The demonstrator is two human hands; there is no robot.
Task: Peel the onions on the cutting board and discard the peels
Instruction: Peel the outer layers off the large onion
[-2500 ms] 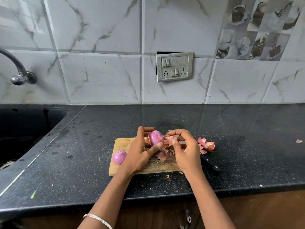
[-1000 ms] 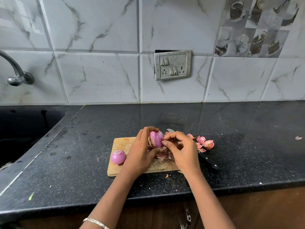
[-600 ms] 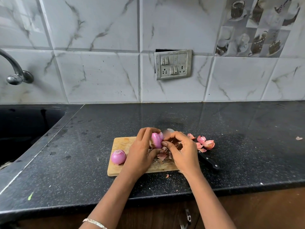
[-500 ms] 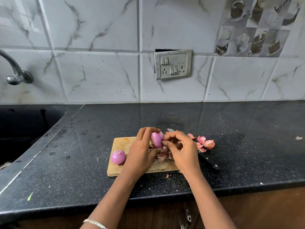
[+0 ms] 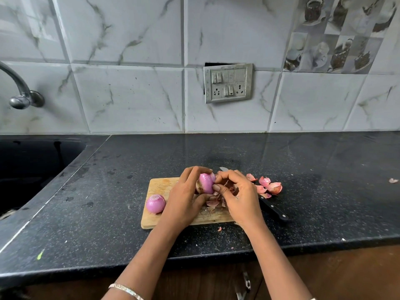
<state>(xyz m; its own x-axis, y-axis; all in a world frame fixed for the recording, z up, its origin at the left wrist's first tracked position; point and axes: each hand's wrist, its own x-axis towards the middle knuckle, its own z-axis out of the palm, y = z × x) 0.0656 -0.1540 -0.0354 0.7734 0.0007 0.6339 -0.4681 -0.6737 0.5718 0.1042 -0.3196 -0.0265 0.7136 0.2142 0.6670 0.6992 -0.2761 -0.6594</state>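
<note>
Gripped: onion [image 5: 205,183], steadied over board [image 5: 160,185] by left hand [image 5: 184,200]; right hand [image 5: 238,195] pinches its skin, likely to strip it.

A: What's the person wearing?
B: Not much in view. Both forearms bare, no sleeves visible up to the frame's bottom edge.
A: Jewellery?
B: Thin bracelet [image 5: 126,290] on the left wrist, pale silvery metal w/ small links or beads, sits snug. Tiny glint at the right wrist near the bottom edge, too small to tell what.
A: Rings?
B: Can't make out any on the left hand [image 5: 184,200] or right hand [image 5: 240,198].
A: Nails?
B: Short, unpainted as far as seen, e.g. the right thumb nail.
A: Gloves?
B: Bare hands, both.
</note>
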